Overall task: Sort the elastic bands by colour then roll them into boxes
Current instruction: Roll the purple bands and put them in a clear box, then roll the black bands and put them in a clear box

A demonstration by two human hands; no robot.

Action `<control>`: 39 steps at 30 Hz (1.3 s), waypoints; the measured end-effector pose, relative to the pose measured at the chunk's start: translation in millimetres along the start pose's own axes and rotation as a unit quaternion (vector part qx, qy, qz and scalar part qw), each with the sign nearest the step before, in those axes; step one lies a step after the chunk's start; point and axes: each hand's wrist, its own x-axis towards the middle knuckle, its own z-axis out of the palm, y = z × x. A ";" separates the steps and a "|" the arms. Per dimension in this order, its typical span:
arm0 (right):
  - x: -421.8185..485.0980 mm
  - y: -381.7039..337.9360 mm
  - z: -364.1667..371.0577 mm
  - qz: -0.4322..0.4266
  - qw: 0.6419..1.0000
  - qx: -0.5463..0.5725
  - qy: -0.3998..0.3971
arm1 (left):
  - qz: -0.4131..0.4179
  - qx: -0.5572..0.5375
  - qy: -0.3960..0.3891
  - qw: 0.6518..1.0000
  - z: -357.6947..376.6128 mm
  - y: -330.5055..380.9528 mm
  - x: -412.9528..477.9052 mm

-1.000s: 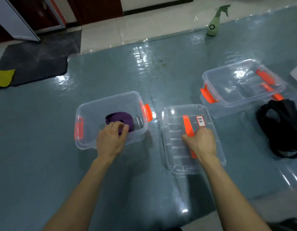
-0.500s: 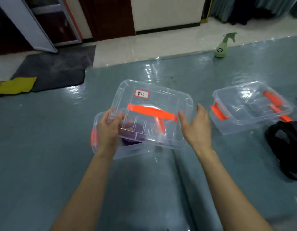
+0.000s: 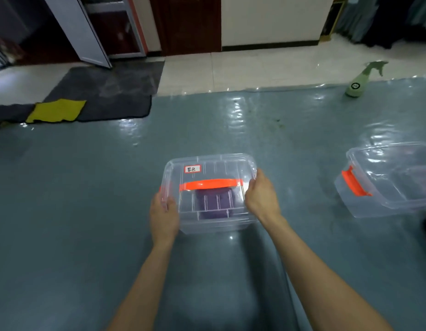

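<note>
Left hand: your left hand grips the lid's left edge, steadying it on the box.
Lid: the lid lies flat over the box, probably so you can press it closed.
Band: the purple band sits rolled inside, under the lid.
Right hand: your right hand clasps the lid's right edge, mirroring the left.
Change: half a second ago you held the lid tilted above the box; now it is seated.

Clear plastic box between the left hand and the right hand, clear lid with orange handle lying on it, gripped at both ends, rolled purple elastic band inside, second clear box, open-topped, well right of the right hand.
</note>
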 end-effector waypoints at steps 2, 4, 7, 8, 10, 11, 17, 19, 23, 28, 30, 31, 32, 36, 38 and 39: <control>-2.2 9.1 4.0 -0.011 1.000 -0.010 0.004 | -0.004 -0.010 0.000 1.000 1.6 -6.6 -2.5; -11.4 18.0 7.8 -0.013 1.000 0.002 0.009 | -0.014 -0.024 -0.007 1.000 3.2 -11.8 -7.0; -19.3 25.6 12.7 0.074 0.991 0.112 0.017 | -0.071 -0.084 0.007 0.994 6.6 -14.7 -12.4; -18.5 27.2 14.0 0.119 0.981 0.152 0.021 | -0.104 -0.105 0.017 0.989 8.6 -15.3 -11.2; -16.9 27.7 15.5 0.189 0.959 0.209 0.035 | -0.148 -0.145 0.039 0.978 10.9 -15.5 -9.7; -17.8 26.9 17.0 0.196 0.953 0.224 0.051 | -0.147 -0.156 0.054 0.975 11.5 -14.6 -11.2; -31.9 15.5 13.7 0.056 0.973 0.164 0.150 | -0.008 -0.093 0.134 0.987 13.1 2.6 -25.1; -32.4 15.4 12.0 0.036 0.979 0.126 0.159 | 0.009 -0.069 0.142 0.987 12.0 6.5 -27.4; -30.7 17.2 11.1 -0.026 0.984 0.026 0.174 | 0.048 -0.012 0.149 0.988 10.6 10.1 -29.7; -30.6 14.8 8.0 -0.040 0.987 -0.020 0.155 | 0.062 0.006 0.148 0.987 10.3 12.5 -30.0; -32.5 9.6 3.0 -0.049 0.989 -0.069 0.125 | 0.061 0.026 0.140 0.988 7.9 13.7 -30.6; -33.2 7.2 -1.3 -0.057 0.987 -0.109 0.101 | 0.066 0.044 0.131 0.988 4.8 14.7 -30.2; -33.8 4.7 -7.7 -0.069 0.984 -0.147 0.072 | 0.075 0.067 0.114 0.988 0.6 16.4 -28.9; -42.3 11.8 -45.7 -0.142 0.960 -0.235 -0.045 | 0.127 0.234 0.022 0.964 -22.9 24.4 -24.7; -53.8 28.4 -66.4 -0.162 0.956 -0.243 -0.027 | 0.165 0.286 0.032 0.943 -25.3 38.2 -32.1; -61.0 41.5 -75.5 -0.160 0.958 -0.240 -0.014 | 0.205 0.294 0.043 0.933 -20.8 47.9 -40.6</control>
